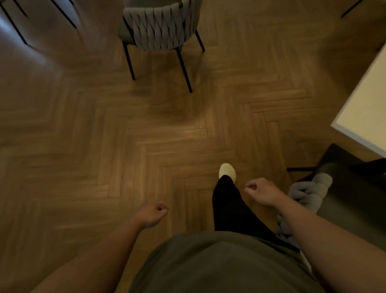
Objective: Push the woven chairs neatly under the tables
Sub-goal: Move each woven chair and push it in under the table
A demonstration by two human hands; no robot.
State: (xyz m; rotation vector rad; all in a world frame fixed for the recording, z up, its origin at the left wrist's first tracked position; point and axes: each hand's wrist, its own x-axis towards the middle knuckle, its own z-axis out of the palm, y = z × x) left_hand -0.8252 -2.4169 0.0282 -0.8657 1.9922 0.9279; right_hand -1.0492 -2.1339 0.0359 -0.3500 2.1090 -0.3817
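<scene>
A grey woven chair (163, 29) with thin black legs stands on the floor at the top centre, its curved back turned toward me. A second woven chair (311, 193) sits at the lower right, its seat partly under a pale table (371, 107). My left hand (152, 215) hangs low at centre-left, fingers loosely curled, holding nothing. My right hand (261, 193) hangs beside the second chair's woven back, also loosely curled and holding nothing. Both hands are far from the top chair.
Herringbone wood floor (121, 138) spreads between me and the top chair. Thin black furniture legs (16, 27) stand at the top left, another black leg (362, 0) at the top right. My foot in a pale shoe (227, 171) is stepped forward.
</scene>
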